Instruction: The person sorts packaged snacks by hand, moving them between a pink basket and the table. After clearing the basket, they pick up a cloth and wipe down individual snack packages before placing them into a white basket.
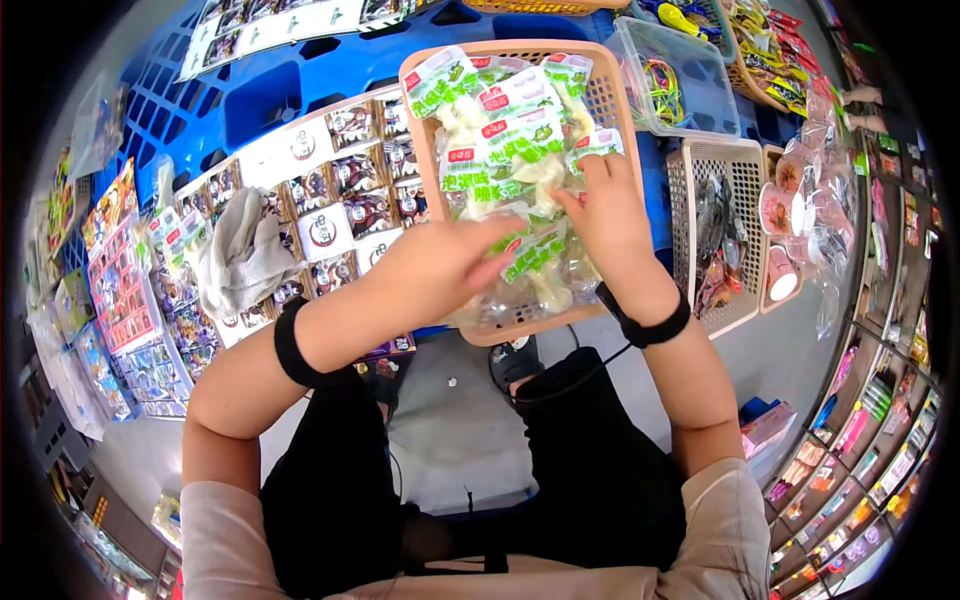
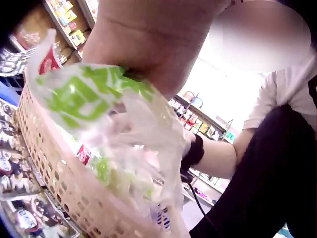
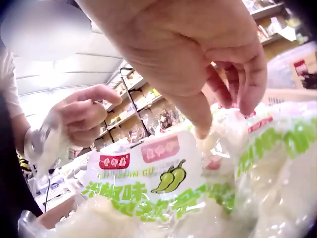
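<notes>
Biggest thing there was a blue plastic pallet (image 1: 350,62), loaded with all sorts of goods. At its near edge, right in front of the person, sat a peach basket (image 1: 428,170) with holey sides, pretty well filled. Off to the person's right was a cream basket (image 1: 680,205) with some dark stuff in it, and a clear bin (image 1: 705,75) stood just beyond that. Over on the left lay a bunched-up grey cloth (image 1: 245,255).

Both hands were over the peach basket. The right hand (image 1: 608,215) had its fingers loosely bent and its thumb well apart from them, touching the plastic. The left hand (image 1: 465,250) was blurry, with a wrapper right up against it, and tbh I couldn't tell if it was gripping that or not.

Smallest were the packets (image 1: 515,140): clear plastic, pale stuff inside, green lettering and red labels, heaped together in the peach basket.
</notes>
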